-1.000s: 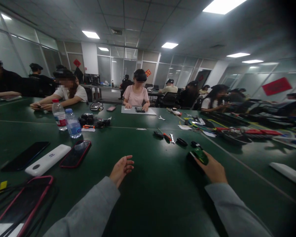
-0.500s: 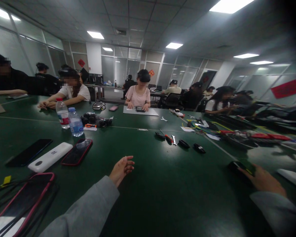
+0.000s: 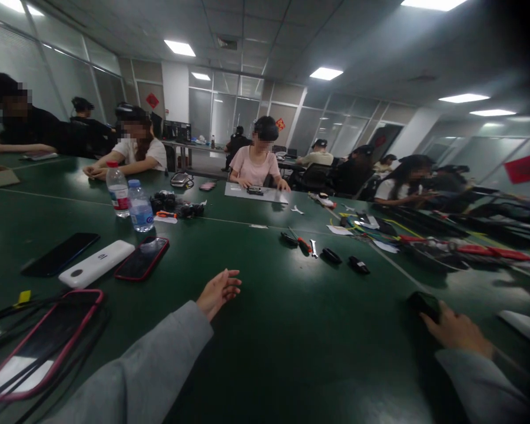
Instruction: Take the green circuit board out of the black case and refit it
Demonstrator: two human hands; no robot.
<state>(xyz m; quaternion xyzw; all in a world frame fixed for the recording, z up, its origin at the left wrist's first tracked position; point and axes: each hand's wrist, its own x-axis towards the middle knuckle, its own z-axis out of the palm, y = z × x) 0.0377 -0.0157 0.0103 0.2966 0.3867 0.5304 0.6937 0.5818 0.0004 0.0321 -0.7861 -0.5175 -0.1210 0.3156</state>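
Observation:
My left hand [image 3: 219, 292] hangs over the green table [image 3: 291, 347] with nothing in it, its fingers loosely curled and apart. Off to the right, my right hand [image 3: 461, 331] has its thumb and fingers around the near end of a dark, rounded object [image 3: 424, 302]; its kind is not clear. Past my left hand lie an open-end wrench [image 3: 314, 248], an orange-and-black screwdriver [image 3: 303, 245] and several small black pieces, among them a black oval piece [image 3: 331, 255] and another black piece [image 3: 358, 264].
On the left are a white power bank [image 3: 96, 265], a red-edged phone [image 3: 142, 259], another phone [image 3: 48, 341] under cables, and two bottles, one blue-capped [image 3: 140, 207]. A white object [image 3: 525, 327] lies far right. A person [image 3: 256, 162] works opposite at a grey mat [image 3: 269, 196].
My right hand and the dark object have turned and shifted slightly left; the green and yellow seen on it no longer show. My left hand stays nearly still. The view has tilted slightly.

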